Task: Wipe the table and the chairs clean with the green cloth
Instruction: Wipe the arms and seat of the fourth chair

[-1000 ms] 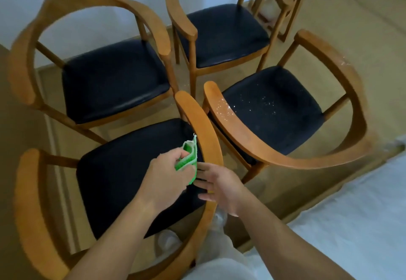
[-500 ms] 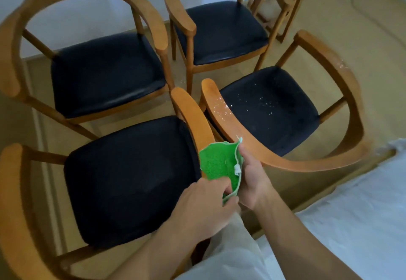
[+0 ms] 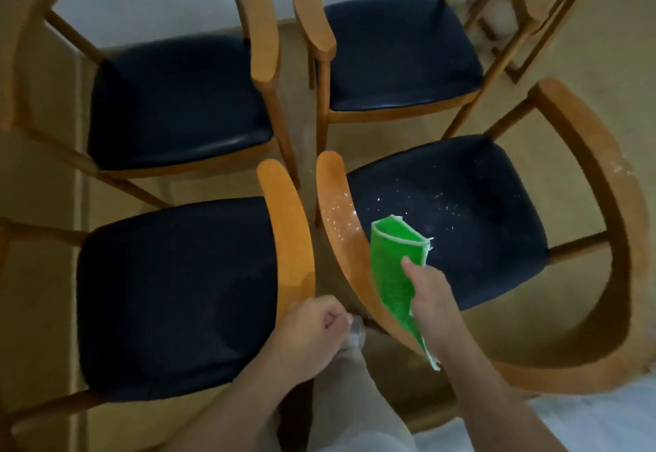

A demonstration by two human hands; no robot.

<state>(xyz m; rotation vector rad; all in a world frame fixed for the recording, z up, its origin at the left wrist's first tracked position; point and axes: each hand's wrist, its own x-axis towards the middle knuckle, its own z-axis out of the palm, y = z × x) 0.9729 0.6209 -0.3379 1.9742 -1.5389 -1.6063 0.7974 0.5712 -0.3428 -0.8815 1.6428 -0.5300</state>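
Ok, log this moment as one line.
right hand: holds green cloth over speckled armrest | left hand: curled, nothing visibly held | near-right chair seat: white specks unwiped

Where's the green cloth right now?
In the head view, the green cloth hangs from the right hand, draped against the speckled armrest of the near right chair, over its dusty seat.
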